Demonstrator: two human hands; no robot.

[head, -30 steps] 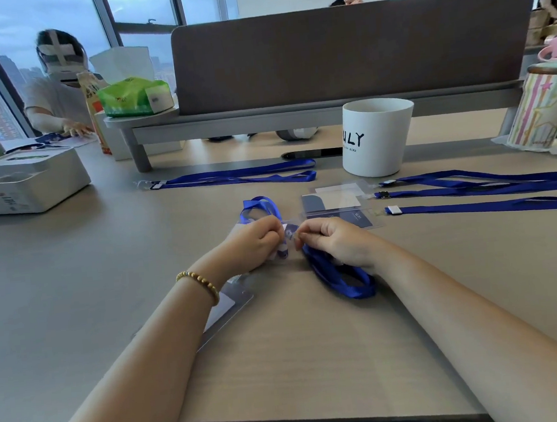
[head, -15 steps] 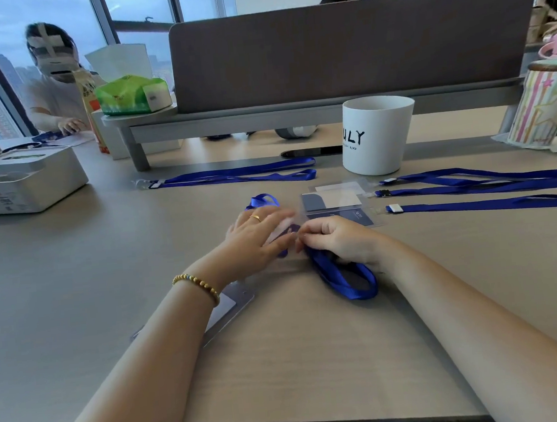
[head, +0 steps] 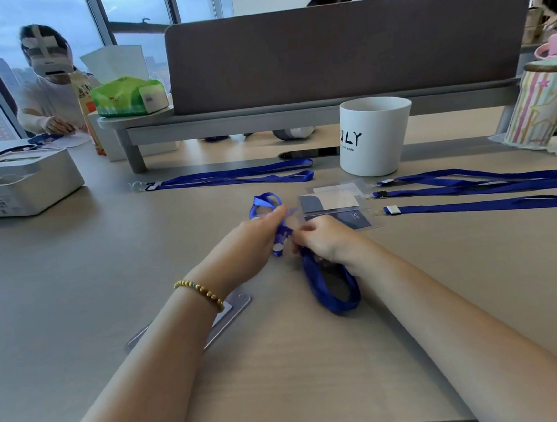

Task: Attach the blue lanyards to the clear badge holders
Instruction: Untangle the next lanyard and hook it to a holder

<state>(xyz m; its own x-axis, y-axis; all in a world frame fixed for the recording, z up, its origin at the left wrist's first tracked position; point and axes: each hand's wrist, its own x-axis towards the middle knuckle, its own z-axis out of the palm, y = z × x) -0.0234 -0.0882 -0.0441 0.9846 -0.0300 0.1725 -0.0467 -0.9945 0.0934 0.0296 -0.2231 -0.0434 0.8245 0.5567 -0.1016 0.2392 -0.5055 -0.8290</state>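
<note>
A blue lanyard (head: 331,287) lies bunched at the table's middle, one loop near me and one loop beyond my hands. My left hand (head: 253,243) and my right hand (head: 327,240) meet over its clip end, and both pinch it; the clip itself is mostly hidden by fingers. A clear badge holder (head: 333,199) with a dark card lies just beyond my right hand, with a second holder (head: 359,220) beside it. Another clear holder (head: 232,310) lies partly under my left forearm.
Three blue lanyards (head: 490,185) stretch across the right side, and one more lanyard (head: 234,177) lies farther back. A white cup (head: 373,138), a white box (head: 22,186), a striped tin (head: 544,106) and a grey divider (head: 340,47) stand around. A person sits at the far left.
My left hand opened flat over the lanyard and then drew back to pinch it. The strap's clip end now shows between my two hands. The near loop stayed put.
</note>
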